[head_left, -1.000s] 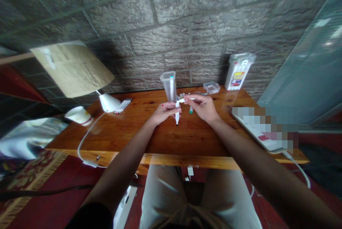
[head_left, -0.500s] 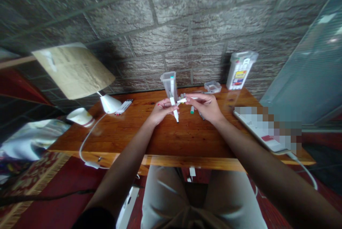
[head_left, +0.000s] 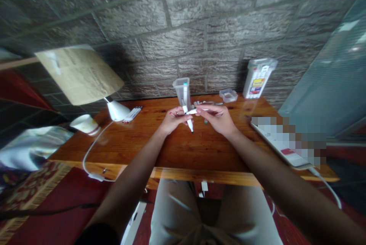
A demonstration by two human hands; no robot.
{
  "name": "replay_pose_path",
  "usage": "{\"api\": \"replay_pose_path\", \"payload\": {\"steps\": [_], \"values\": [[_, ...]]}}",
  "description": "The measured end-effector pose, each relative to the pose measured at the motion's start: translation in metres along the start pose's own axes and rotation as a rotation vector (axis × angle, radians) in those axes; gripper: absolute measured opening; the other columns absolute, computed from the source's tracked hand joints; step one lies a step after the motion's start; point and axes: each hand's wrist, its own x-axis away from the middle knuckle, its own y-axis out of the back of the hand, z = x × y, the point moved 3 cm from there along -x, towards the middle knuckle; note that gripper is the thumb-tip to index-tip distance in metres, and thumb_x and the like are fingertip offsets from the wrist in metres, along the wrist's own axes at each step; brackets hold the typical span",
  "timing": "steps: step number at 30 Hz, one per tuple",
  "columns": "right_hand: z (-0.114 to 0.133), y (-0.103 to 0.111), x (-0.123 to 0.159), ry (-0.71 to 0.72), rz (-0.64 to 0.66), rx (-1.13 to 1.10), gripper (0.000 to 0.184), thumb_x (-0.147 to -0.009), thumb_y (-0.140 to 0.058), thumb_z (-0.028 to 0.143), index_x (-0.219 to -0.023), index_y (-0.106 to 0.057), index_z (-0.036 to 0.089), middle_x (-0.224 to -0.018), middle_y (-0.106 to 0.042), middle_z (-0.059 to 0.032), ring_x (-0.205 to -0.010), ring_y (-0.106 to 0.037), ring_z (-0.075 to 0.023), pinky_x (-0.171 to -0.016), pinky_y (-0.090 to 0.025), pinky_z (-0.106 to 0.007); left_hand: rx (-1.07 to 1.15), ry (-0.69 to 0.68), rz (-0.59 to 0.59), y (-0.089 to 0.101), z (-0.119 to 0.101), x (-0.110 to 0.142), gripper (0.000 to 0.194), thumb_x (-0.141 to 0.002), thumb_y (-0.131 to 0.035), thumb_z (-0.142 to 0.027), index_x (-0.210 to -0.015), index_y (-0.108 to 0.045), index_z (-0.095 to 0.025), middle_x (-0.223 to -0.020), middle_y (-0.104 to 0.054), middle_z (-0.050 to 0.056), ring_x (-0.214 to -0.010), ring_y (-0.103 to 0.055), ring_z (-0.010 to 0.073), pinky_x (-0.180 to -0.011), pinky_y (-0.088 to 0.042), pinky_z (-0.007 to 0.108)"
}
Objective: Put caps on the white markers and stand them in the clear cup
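Observation:
My left hand (head_left: 173, 120) is closed around a white marker (head_left: 190, 124), which tilts with its dark end toward me. Pinched in my right hand (head_left: 217, 117) is a second white marker (head_left: 192, 111), held nearly level and pointing left. Its dark tip meets or overlaps the first marker near my left thumb; I cannot tell whether they touch. Just behind the hands stands a clear plastic case (head_left: 178, 84), with a blue-ended marker (head_left: 185, 89) in line with it. Several white marker ends (head_left: 198, 104) show behind my right fingers. A green-ended piece (head_left: 206, 122) lies below them, mostly hidden.
A clear lid (head_left: 228, 95) and a filled marker case (head_left: 255, 81) are at the back right. Several markers (head_left: 133, 114) lie by the lamp (head_left: 117, 111), near a paper cup (head_left: 85, 124). A white device (head_left: 281, 144) with a cable rests on the table's right.
My right hand has shifted left and slightly down, bringing its marker to the one in my left hand. The green-ended piece is now mostly covered. My left hand has barely moved.

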Motion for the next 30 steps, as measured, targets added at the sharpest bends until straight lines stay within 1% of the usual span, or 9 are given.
{"api": "replay_pose_path", "payload": {"steps": [5,10,12,16,19,22,24,27,30], "values": [[0.000,0.002,0.000,0.021,-0.006,0.042,0.030,-0.080,-0.075,0.044,-0.103,-0.079,0.024,-0.093,-0.078,-0.0064,-0.076,-0.072,-0.0197,-0.050,-0.051,-0.026,-0.010,-0.001,0.000,-0.001,-0.002,0.001,0.047,-0.063,-0.089,-0.037,-0.097,-0.066,-0.013,-0.083,-0.077,0.006,-0.072,-0.075,0.0217,-0.059,-0.053,0.025],[0.000,0.003,0.000,0.082,0.004,0.103,0.028,-0.083,-0.073,0.042,-0.104,-0.079,0.024,-0.098,-0.078,-0.0070,-0.082,-0.073,-0.0207,-0.063,-0.059,-0.031,-0.050,-0.012,0.018,-0.001,-0.002,0.002,0.045,-0.066,-0.087,-0.038,-0.098,-0.068,-0.012,-0.085,-0.077,0.008,-0.071,-0.074,0.0207,-0.059,-0.053,0.025],[0.002,0.009,0.000,0.132,-0.043,0.174,0.024,-0.086,-0.071,0.039,-0.103,-0.080,0.025,-0.099,-0.077,-0.0071,-0.084,-0.072,-0.0209,-0.070,-0.061,-0.034,-0.030,-0.015,0.020,0.000,-0.002,0.002,0.045,-0.066,-0.087,-0.038,-0.099,-0.068,-0.012,-0.084,-0.077,0.008,-0.071,-0.074,0.0202,-0.058,-0.052,0.024],[0.006,0.028,-0.002,0.202,-0.204,0.278,0.017,-0.086,-0.070,0.035,-0.098,-0.081,0.027,-0.103,-0.075,-0.0064,-0.090,-0.072,-0.0214,-0.084,-0.060,-0.040,0.077,-0.009,-0.008,-0.001,-0.006,0.003,0.049,-0.063,-0.089,-0.039,-0.099,-0.066,-0.014,-0.086,-0.077,0.007,-0.072,-0.074,0.0204,-0.056,-0.051,0.022],[0.006,0.034,-0.005,0.126,-0.261,0.216,0.021,-0.085,-0.071,0.037,-0.101,-0.079,0.027,-0.100,-0.076,-0.0056,-0.087,-0.073,-0.0219,-0.078,-0.061,-0.039,0.090,-0.004,-0.019,-0.002,-0.009,0.003,0.050,-0.061,-0.090,-0.039,-0.098,-0.066,-0.014,-0.084,-0.077,0.006,-0.070,-0.074,0.0198,-0.055,-0.051,0.023],[0.004,0.031,-0.006,0.046,-0.280,0.109,0.026,-0.082,-0.073,0.040,-0.103,-0.078,0.026,-0.096,-0.077,-0.0049,-0.078,-0.074,-0.0214,-0.065,-0.061,-0.036,0.087,0.010,-0.019,-0.002,-0.009,0.004,0.052,-0.059,-0.091,-0.039,-0.097,-0.067,-0.014,-0.081,-0.077,0.006,-0.067,-0.074,0.0197,-0.054,-0.050,0.023],[0.003,0.027,-0.007,0.026,-0.274,0.082,0.027,-0.080,-0.075,0.041,-0.102,-0.078,0.026,-0.091,-0.078,-0.0048,-0.075,-0.074,-0.0215,-0.061,-0.059,-0.034,0.094,0.021,-0.014,-0.001,-0.007,0.005,0.052,-0.058,-0.092,-0.039,-0.097,-0.067,-0.014,-0.081,-0.077,0.006,-0.067,-0.074,0.0201,-0.055,-0.051,0.024],[0.001,0.027,-0.007,0.000,-0.271,0.058,0.028,-0.078,-0.077,0.041,-0.101,-0.078,0.025,-0.087,-0.078,-0.0043,-0.072,-0.073,-0.0212,-0.058,-0.057,-0.034,0.106,0.023,0.000,0.001,-0.005,0.005,0.051,-0.058,-0.092,-0.038,-0.097,-0.069,-0.015,-0.084,-0.077,0.006,-0.070,-0.074,0.0205,-0.063,-0.056,0.029],[-0.001,0.030,-0.008,-0.013,-0.299,0.006,0.029,-0.075,-0.080,0.041,-0.100,-0.078,0.027,-0.091,-0.078,-0.0033,-0.070,-0.072,-0.0196,-0.056,-0.056,-0.032,0.116,0.012,0.031,0.000,-0.005,0.005,0.048,-0.059,-0.092,-0.037,-0.095,-0.071,-0.014,-0.085,-0.077,0.006,-0.073,-0.074,0.0198,-0.071,-0.059,0.033]]}}
